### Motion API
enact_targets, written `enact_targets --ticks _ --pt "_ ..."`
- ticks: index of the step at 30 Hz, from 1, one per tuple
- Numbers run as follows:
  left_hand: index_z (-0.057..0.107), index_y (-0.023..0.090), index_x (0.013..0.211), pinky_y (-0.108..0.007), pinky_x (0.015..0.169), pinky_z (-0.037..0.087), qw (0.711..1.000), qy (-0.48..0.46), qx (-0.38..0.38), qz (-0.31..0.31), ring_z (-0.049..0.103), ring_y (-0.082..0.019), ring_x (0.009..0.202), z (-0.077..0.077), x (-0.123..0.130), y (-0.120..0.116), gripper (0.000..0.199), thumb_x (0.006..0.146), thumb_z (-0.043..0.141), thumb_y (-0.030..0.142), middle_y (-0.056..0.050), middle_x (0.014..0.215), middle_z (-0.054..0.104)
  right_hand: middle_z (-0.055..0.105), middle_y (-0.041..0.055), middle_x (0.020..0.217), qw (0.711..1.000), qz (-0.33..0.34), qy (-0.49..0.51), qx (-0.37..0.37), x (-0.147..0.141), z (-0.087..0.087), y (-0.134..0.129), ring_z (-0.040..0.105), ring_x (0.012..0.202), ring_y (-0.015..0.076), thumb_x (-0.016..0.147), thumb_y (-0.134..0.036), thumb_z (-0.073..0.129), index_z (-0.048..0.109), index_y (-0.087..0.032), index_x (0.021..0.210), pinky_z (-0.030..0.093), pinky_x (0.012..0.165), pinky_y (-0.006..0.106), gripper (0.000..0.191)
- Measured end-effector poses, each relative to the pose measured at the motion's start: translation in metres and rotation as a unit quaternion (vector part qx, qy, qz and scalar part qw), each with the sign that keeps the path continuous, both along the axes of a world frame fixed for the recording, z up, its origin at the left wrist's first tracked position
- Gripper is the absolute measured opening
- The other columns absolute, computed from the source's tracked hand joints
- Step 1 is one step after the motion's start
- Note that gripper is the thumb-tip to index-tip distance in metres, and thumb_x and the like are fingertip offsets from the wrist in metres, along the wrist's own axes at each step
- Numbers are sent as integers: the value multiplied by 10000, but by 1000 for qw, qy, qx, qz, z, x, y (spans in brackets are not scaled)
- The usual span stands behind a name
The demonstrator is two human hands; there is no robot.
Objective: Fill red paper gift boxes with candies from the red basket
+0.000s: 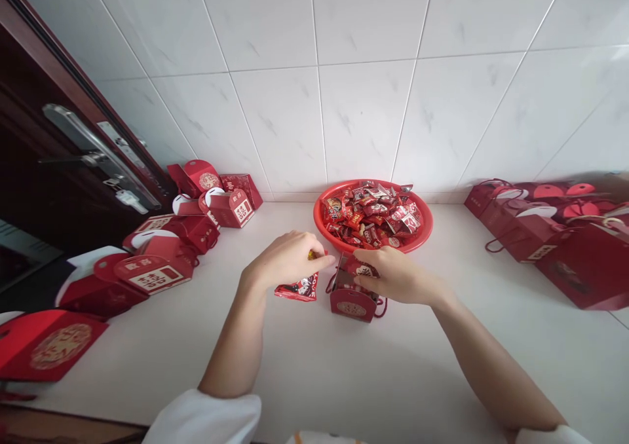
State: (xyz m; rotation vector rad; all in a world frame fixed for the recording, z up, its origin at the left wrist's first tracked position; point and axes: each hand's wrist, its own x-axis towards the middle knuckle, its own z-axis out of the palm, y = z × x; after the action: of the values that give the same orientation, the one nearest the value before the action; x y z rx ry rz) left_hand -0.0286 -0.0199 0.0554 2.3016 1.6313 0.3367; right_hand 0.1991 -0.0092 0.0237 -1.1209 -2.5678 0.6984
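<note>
My left hand (289, 259) is closed around a red snack packet (301, 289), which hangs below the fingers just left of a small red gift box. A bit of yellow wrapper shows between thumb and fingers. That gift box (352, 304) stands open at the top on the white surface, with a round gold print on its front and a dark red cord handle. My right hand (390, 275) grips it from the right, fingers over the far side and thumb at the opening. Part of the box's inside is hidden by this hand.
Behind the hands, a red plastic basket (426, 231) holds many wrapped sweets (376, 211). Red gift boxes (160, 270) line the left side, near a dark door with a metal handle (93, 143). More red boxes (525, 228) stand at right, against the tiled wall (363, 116).
</note>
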Motion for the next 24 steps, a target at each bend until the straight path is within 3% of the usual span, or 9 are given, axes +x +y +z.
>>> enact_targets --ticks 4,8,11,17,21,24 --pt "520 212 448 -291 538 210 998 7 -50 -41 312 -119 442 -4 9 0 496 868 563 473 35 466 365 391 -57 611 990 -47 130 -8 5 2 4 302 551 104 881 -230 547 319 -235 693 229 511 249 296" --pt "451 231 426 -304 509 186 995 -2 -63 -75 261 -127 388 -11 16 2 470 843 569 413 46 401 301 377 -49 615 975 11 212 -66 5 3 2 299 565 106 929 -287 473 340 -232 693 262 500 239 276" --pt "407 234 417 -310 484 167 994 -1 -68 -81 252 -126 391 -14 17 5 402 778 578 275 38 402 311 451 -29 626 980 65 170 -76 3 1 2 340 565 111 953 -266 432 447 -217 721 282 514 246 238" --pt "402 249 384 -303 499 166 991 9 -122 -59 199 -111 423 -9 12 6 403 749 566 201 52 450 250 546 -25 648 998 -39 43 -1 0 -5 5 393 541 119 906 -167 517 517 -220 814 254 530 258 106" --pt "394 257 390 -313 509 165 989 22 -137 -56 193 -116 432 -7 11 6 396 749 549 195 53 468 232 624 -10 700 1000 -17 -10 -19 -3 -6 3 471 549 125 880 -151 577 550 -216 837 267 526 258 82" --pt "383 259 394 -315 502 156 989 27 -137 -55 176 -114 436 -9 12 7 398 751 546 192 53 480 208 697 20 798 999 -3 20 -41 -3 -7 5 563 625 139 874 -110 556 622 -208 896 320 548 250 120"
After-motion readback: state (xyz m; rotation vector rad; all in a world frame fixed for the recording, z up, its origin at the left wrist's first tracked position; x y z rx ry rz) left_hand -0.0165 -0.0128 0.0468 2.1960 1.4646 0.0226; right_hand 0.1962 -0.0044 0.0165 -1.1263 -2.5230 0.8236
